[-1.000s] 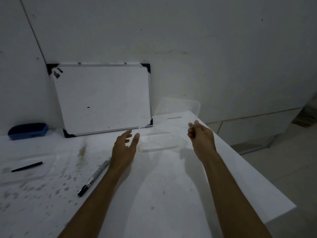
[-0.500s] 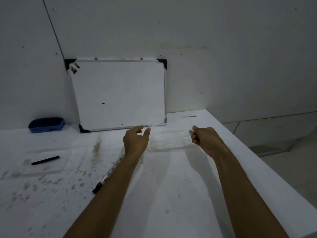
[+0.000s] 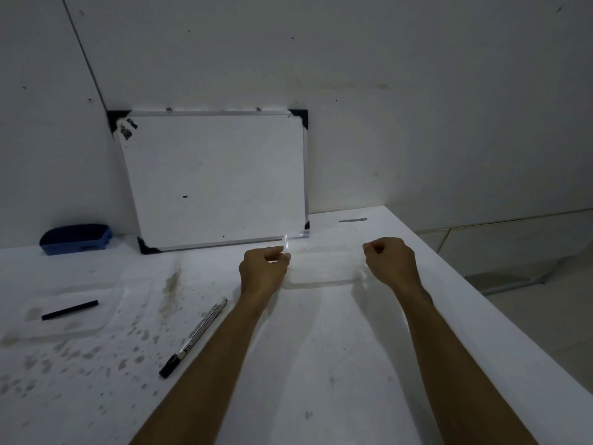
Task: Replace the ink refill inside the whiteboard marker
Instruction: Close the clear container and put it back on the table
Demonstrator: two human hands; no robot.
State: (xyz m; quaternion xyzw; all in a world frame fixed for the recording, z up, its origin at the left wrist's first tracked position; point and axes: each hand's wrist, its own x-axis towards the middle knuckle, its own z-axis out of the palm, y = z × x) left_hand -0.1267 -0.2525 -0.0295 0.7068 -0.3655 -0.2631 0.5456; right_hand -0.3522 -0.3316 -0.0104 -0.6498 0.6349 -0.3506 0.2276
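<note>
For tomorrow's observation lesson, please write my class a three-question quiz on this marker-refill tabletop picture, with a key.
1. True or false: the white whiteboard marker with a black cap lies on the stained white table, in neither hand.
2. What do the left hand and right hand grip? A) blue eraser B) clear plastic container C) whiteboard
3. Fill in: the thin black refill stick lies in a shallow clear tray to the ____ of the marker.

Key: 1 true; 2 B, the clear plastic container; 3 left.
</note>
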